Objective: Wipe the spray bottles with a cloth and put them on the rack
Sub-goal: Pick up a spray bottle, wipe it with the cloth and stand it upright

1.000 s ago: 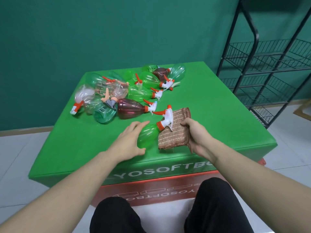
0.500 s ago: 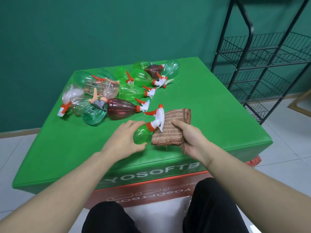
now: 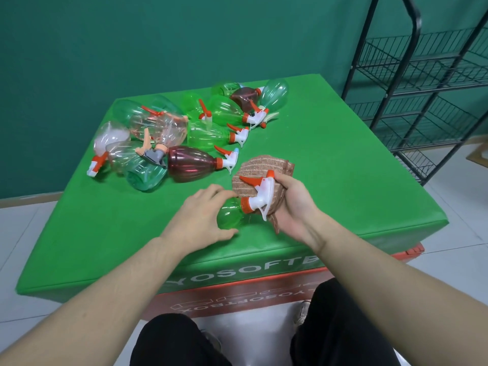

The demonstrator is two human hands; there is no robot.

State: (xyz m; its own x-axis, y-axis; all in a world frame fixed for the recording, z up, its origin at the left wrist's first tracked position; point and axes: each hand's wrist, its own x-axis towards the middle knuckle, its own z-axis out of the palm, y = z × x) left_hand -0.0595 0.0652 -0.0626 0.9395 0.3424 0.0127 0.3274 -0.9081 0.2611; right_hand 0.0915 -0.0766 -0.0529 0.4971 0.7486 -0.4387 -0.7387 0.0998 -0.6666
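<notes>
Green spray bottle (image 3: 229, 215) at near edge of counter (image 3: 343, 180); my left hand (image 3: 200, 215) grips its body, right hand (image 3: 290, 204) clamps cloth (image 3: 253, 167) behind nozzle. Wiping step underway, I judge. Next: rub all round, then carry to rack (image 3: 422, 83).

Left hand (image 3: 202, 216) fingers curled gripping, right hand (image 3: 293, 204) fingers clutching

One head-worn wide-angle view only, looking forward and steeply down from above the lap. Near at the bottom: both forearms and dark-trousered knees (image 3: 340, 326). Middle distance: green-topped box (image 3: 330, 159). Beyond it, teal wall (image 3: 132, 43) across the top edge, black wire rack (image 3: 422, 64) at upper right. No second view to overlap
</notes>
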